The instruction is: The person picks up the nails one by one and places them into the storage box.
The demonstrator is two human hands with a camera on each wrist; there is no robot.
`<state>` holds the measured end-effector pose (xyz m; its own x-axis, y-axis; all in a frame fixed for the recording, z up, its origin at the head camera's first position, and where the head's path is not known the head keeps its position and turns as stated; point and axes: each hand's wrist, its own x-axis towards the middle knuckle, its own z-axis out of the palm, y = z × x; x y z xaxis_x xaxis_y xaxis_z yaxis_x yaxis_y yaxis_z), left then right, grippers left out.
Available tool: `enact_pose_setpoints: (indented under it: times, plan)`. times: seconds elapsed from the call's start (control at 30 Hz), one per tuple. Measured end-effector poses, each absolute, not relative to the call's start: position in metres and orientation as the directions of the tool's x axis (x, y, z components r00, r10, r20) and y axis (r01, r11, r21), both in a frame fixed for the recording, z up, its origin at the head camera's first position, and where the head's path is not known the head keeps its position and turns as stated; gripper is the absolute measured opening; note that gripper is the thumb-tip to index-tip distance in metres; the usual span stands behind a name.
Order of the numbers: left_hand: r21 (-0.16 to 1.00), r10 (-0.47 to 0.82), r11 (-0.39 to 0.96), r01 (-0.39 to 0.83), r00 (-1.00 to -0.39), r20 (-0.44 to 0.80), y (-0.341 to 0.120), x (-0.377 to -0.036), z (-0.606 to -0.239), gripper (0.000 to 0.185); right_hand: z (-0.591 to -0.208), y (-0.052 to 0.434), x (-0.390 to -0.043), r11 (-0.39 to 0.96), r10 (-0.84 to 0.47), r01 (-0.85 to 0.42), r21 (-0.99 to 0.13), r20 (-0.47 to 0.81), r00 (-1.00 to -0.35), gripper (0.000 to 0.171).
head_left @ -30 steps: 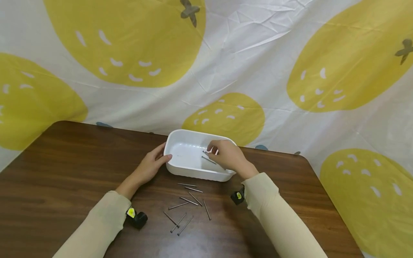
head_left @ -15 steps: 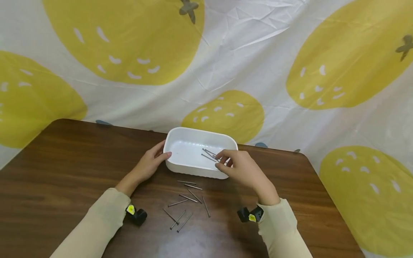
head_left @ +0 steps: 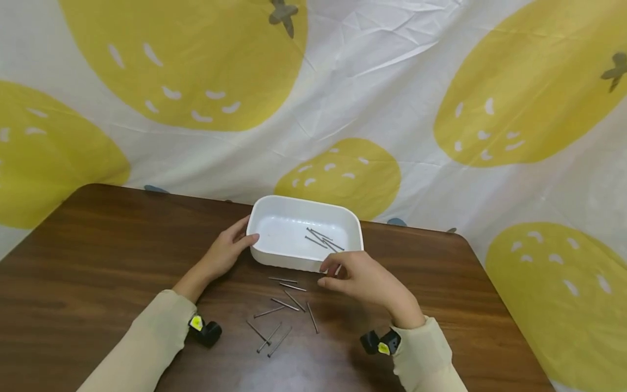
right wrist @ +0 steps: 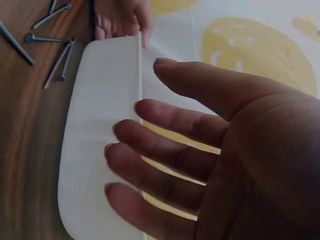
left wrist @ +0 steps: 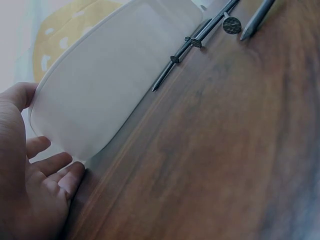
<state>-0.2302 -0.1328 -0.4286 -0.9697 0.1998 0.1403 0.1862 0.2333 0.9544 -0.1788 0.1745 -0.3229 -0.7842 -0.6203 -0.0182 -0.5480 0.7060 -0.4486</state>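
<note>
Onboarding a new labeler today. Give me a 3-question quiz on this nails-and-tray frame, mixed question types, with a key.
1. True or false: the right hand is holding a nail.
2. Multiple choice: where does the left hand rest? A) flat on the table, away from the tray B) against the left end of the white tray C) on the loose nails
3. Short answer: in which two places do nails lie?

Key
1. False. Its fingers are spread and bare in the right wrist view.
2. B
3. Some lie inside the tray; more are scattered on the wooden table in front of it.
</note>
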Motion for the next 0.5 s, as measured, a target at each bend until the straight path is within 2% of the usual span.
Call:
enact_pose_setpoints:
  times: [0.3, 0.5]
  plan:
    - [0.954, 0.198, 0.229, 0.194, -0.969, 0.15, -0.133, -0.229, -0.426, 0.065, -0.336, 0.165, -0.174, 0.713, -0.658, -0.581, -0.394, -0.087, -0.748, 0.012]
    - [0.955, 0.2, 0.229, 0.19, -0.969, 0.145, -0.132, -0.23, -0.427, 0.066, -0.344, 0.157, -0.171, 0.743, -0.651, -0.589, -0.32, -0.138, -0.746, 0.019]
